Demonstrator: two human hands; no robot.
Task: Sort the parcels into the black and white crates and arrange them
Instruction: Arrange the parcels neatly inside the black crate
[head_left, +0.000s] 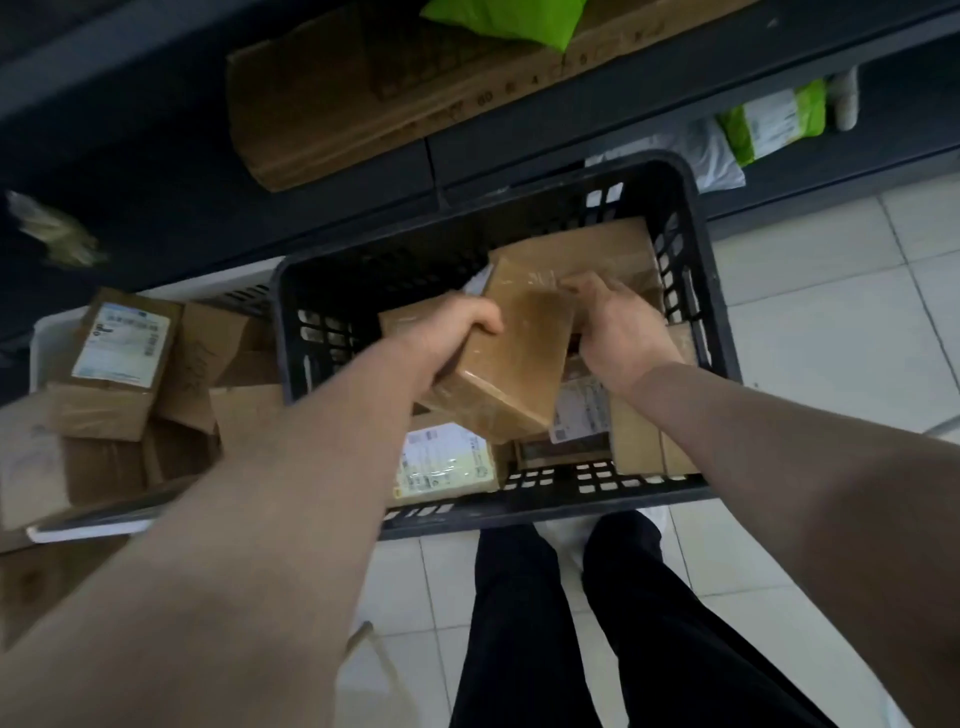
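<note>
Both hands are gripping one brown, tape-wrapped cardboard parcel (511, 358), tilted above the black perforated plastic crate (724, 332). Left hand (457, 327) is clamping the parcel's left edge, fingers curled over the top face. Right hand (618, 332) is closing on the far right corner; its fingertips are blurred, exact contact unclear. Below the fingers, more brown boxes are lying inside the crate, including a flat parcel with a white printed label (441, 462). Left of the left hand's fingers, the white plastic crate (47, 332) is holding stacked cardboard boxes (119, 364).
</note>
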